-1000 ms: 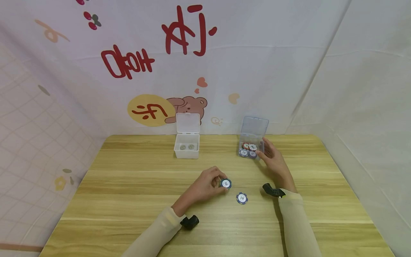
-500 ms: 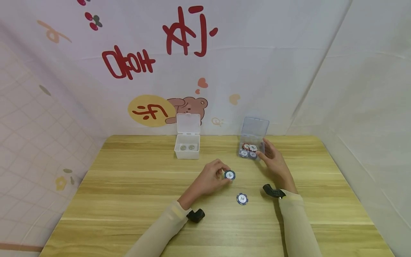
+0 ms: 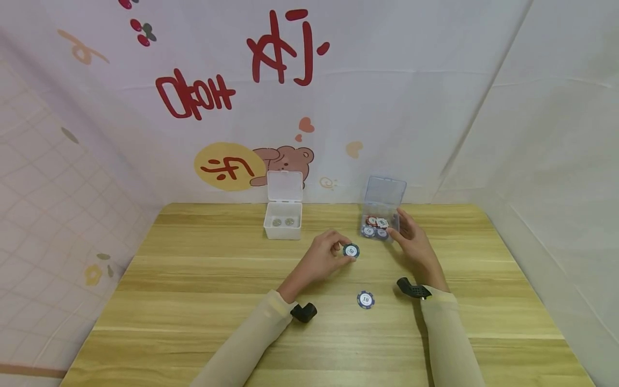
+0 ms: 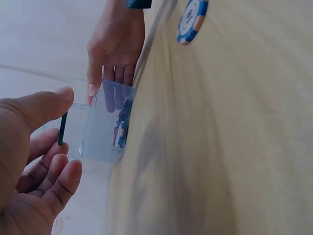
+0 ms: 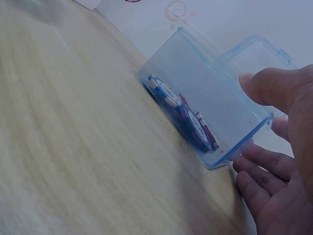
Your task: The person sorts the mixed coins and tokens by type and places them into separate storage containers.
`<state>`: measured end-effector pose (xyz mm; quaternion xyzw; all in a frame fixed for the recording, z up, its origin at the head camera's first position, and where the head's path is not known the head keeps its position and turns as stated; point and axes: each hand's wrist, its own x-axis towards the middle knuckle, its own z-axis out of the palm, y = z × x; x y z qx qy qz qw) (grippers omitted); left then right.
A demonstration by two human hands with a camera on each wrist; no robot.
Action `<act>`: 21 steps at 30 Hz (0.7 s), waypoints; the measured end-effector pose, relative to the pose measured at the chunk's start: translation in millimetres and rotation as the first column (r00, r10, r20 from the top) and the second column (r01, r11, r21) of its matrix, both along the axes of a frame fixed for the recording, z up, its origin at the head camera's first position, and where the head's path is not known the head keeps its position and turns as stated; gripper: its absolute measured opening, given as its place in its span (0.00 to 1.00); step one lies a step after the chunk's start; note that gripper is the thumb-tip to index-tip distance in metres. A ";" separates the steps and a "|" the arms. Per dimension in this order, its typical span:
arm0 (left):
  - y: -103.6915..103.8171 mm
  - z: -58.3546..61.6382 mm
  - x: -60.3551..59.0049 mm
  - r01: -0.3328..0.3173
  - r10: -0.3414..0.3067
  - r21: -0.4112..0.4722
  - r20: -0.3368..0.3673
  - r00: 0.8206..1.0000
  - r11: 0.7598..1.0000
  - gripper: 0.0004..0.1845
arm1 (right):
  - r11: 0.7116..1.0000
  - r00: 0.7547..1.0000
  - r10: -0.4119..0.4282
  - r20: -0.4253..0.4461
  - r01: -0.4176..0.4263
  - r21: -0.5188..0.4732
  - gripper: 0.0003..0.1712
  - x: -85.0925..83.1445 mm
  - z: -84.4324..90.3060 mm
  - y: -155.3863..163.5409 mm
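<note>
As left hand point(image 3: 325, 259) pinches chip point(image 3: 351, 250)

"10" on the blue chip point(image 3: 365, 299) lying flat on the table point(image 3: 193, 301)

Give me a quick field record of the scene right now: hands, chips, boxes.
left hand: pinches a blue chip above the table
right hand: fingers against the blue box, steadying it
blue box: lid open, several chips inside
loose chip: flat on table, marked 10
white box: lid open, two small round pieces inside
</note>
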<state>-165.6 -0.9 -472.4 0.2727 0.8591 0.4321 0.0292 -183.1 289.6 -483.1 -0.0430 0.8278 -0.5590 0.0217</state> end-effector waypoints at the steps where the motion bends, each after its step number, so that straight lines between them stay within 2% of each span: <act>1: 1.4 0.7 -1.4 -0.003 0.003 0.003 0.001 1.000 1.000 0.18 | 1.000 1.000 0.000 0.001 0.000 0.006 0.44 0.1 0.3 0.1; 7: 10.6 6.1 -9.9 -0.024 0.023 0.013 0.009 1.000 1.000 0.19 | 1.000 1.000 0.000 0.001 0.000 0.003 0.44 -3.2 -5.2 2.9; 13: 18.4 10.9 -18.6 -0.037 0.036 0.020 0.017 0.999 0.999 0.20 | 1.000 1.000 -0.020 -0.010 0.020 0.014 0.45 -13.0 -27.3 10.3; 21: 27.3 13.4 -29.6 -0.041 0.042 0.033 -0.023 0.999 0.999 0.20 | 0.999 0.999 -0.031 -0.025 0.031 0.019 0.46 -17.5 -36.1 12.5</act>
